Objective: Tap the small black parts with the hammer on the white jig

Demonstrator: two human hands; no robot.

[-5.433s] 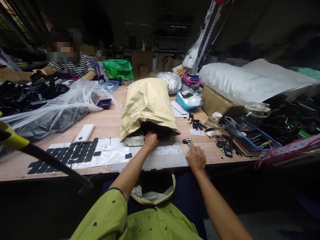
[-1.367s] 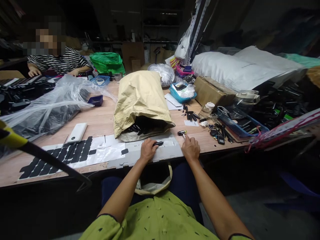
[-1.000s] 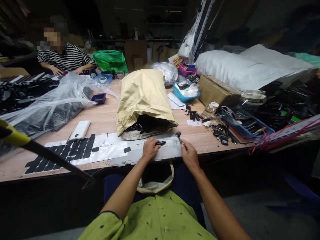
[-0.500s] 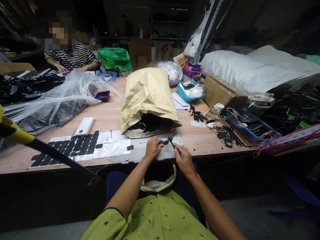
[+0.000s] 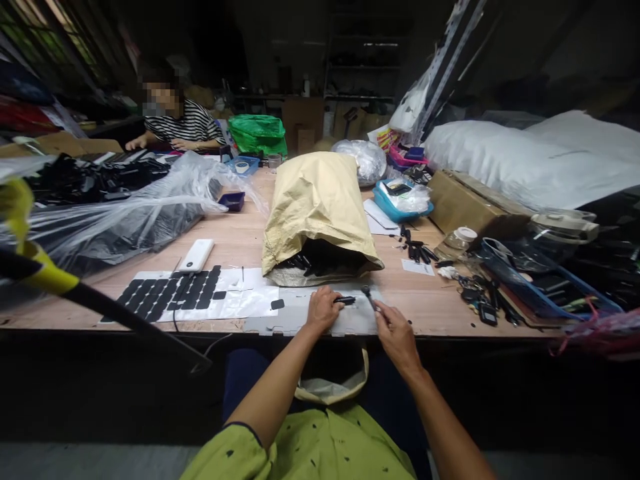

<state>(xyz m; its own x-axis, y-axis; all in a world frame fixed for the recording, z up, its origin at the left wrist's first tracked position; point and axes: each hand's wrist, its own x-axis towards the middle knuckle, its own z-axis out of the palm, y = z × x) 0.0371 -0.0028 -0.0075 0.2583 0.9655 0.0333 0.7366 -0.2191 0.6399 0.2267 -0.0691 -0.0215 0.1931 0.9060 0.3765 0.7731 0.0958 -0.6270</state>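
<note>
My left hand (image 5: 323,309) rests on a grey flat sheet (image 5: 300,321) at the table's near edge, fingers closed on a small black plastic part (image 5: 345,301). My right hand (image 5: 395,329) is closed on the handle of a small hammer (image 5: 369,295), whose head hovers just right of the black part. Right behind my hands lies a tan paper sack (image 5: 319,203) on its side, its open mouth showing several black parts (image 5: 313,261). An open bag (image 5: 330,387) hangs below the table edge in my lap.
A white sheet with black pads (image 5: 170,293) and a white power bank (image 5: 197,255) lie left. Clear plastic over black parts (image 5: 125,213) fills the far left. A person in stripes (image 5: 180,127) sits at the back. Blue trays (image 5: 397,207), a cardboard box (image 5: 465,210) and keys (image 5: 475,300) crowd the right.
My left hand came out of the sack with a black part and set it on the grey sheet. My right hand picked up the hammer and brought it leftward beside the part.
</note>
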